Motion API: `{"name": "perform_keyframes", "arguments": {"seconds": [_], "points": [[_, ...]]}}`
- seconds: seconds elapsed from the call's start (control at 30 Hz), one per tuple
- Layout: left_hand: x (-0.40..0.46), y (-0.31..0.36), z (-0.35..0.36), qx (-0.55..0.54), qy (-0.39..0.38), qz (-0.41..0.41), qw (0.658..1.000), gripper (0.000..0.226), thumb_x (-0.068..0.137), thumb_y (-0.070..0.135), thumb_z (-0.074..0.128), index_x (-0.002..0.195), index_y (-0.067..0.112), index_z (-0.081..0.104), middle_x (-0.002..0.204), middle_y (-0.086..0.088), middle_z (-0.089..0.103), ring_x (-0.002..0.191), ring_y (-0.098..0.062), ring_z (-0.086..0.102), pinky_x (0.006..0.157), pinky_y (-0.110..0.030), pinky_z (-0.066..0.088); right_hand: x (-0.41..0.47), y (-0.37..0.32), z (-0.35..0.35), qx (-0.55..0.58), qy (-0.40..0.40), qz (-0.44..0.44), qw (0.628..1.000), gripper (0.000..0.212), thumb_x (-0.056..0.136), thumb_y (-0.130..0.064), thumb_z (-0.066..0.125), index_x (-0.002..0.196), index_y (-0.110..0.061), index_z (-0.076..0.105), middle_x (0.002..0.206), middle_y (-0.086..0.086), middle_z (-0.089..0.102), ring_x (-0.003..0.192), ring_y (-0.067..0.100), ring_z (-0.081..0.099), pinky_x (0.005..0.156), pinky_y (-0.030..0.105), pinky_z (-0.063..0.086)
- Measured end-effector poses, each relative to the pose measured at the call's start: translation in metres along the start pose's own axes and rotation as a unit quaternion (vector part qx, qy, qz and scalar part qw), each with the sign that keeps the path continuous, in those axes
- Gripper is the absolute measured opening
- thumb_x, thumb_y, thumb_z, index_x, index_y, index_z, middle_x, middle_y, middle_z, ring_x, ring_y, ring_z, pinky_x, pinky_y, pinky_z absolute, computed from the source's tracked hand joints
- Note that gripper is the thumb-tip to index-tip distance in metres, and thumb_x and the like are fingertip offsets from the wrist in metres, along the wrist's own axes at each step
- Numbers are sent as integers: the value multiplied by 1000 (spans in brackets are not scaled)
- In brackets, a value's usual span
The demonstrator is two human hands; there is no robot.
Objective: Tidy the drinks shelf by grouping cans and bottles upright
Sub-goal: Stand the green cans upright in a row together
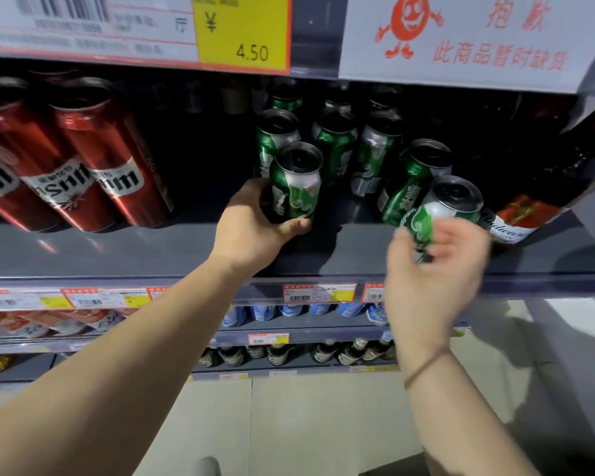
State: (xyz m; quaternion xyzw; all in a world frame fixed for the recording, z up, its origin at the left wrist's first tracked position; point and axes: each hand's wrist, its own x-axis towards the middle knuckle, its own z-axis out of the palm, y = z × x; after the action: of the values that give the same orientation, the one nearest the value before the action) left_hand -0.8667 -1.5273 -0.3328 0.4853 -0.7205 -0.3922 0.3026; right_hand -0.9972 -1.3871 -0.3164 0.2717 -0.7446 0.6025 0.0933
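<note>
My left hand grips an upright green and silver can near the front of the grey shelf. My right hand, blurred by motion, is curled round the lower part of another green can, which tilts to the right at the shelf's front. Behind them stand several more green cans in rows, and one leans just behind the tilted can. Tall red cans stand in a group at the left.
A dark bottle with a red label stands at the right end of the shelf. A dark gap lies between the red and green cans. Price tags hang on the shelf above. Lower shelves hold blue cans and bottles.
</note>
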Motion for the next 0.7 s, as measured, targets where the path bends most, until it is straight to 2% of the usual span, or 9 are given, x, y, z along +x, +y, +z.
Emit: {"name": "perform_keyframes", "arguments": {"seconds": [0.03,0.07,0.13,0.2,0.3,0.37,0.43,0.6,0.7], "points": [[-3,-1,-1,7,14,1,1000,62,68,34,88,121,17,58,102,10,65,96,-7,62,74,-9,45,3,6,-11,-21,36,24,999,40,75,-18,75,108,-18,52,103,-1,51,92,20,53,84,27,44],[-6,-3,-3,14,32,-4,999,58,68,34,88,115,18,59,99,10,66,94,-9,63,75,-14,48,9,14,-19,-64,29,59,996,50,72,-24,78,115,-14,53,109,-2,51,98,24,53,90,30,43],[-10,-9,-9,19,73,-27,997,53,65,37,89,106,23,58,97,9,67,92,-11,65,79,-25,52,23,29,-27,-173,-65,109,977,66,67,-40,80,123,-17,52,111,-5,57,109,27,52,97,40,42],[-10,-11,-13,21,116,-48,992,61,61,43,89,108,20,58,101,7,69,94,-14,66,83,-33,55,31,34,-27,-230,-134,116,957,56,63,-52,75,108,-23,56,96,-7,62,107,30,56,93,47,44],[-2,-5,-11,14,135,-83,987,77,63,43,89,122,15,49,109,7,62,100,-15,60,85,-30,48,28,28,-21,-228,-163,101,955,51,63,-55,76,98,-24,57,84,-9,57,101,30,58,92,47,44],[4,2,-7,19,110,-87,990,82,64,41,89,126,12,44,105,8,55,95,-12,54,81,-26,43,20,22,-13,-223,-201,85,950,47,64,-54,78,94,-27,52,82,-13,52,97,26,58,91,44,43],[8,5,-4,14,85,-80,993,83,63,39,90,125,11,43,104,8,54,93,-12,52,79,-25,43,12,14,1,-211,-254,69,941,48,65,-55,76,92,-25,51,85,-9,58,91,23,59,87,43,46],[6,-2,-7,-8,70,-70,995,83,62,38,91,124,10,46,104,7,57,96,-10,57,81,-22,45,13,-4,43,-178,-347,72,918,46,76,-47,74,103,-15,54,99,1,63,92,24,59,78,37,49],[1,-7,-11,2,59,-65,996,84,60,42,91,125,12,45,104,7,58,98,-11,58,86,-26,48,17,0,48,-130,-348,94,924,48,76,-39,76,112,-16,55,104,1,65,95,21,61,81,35,50]]}}
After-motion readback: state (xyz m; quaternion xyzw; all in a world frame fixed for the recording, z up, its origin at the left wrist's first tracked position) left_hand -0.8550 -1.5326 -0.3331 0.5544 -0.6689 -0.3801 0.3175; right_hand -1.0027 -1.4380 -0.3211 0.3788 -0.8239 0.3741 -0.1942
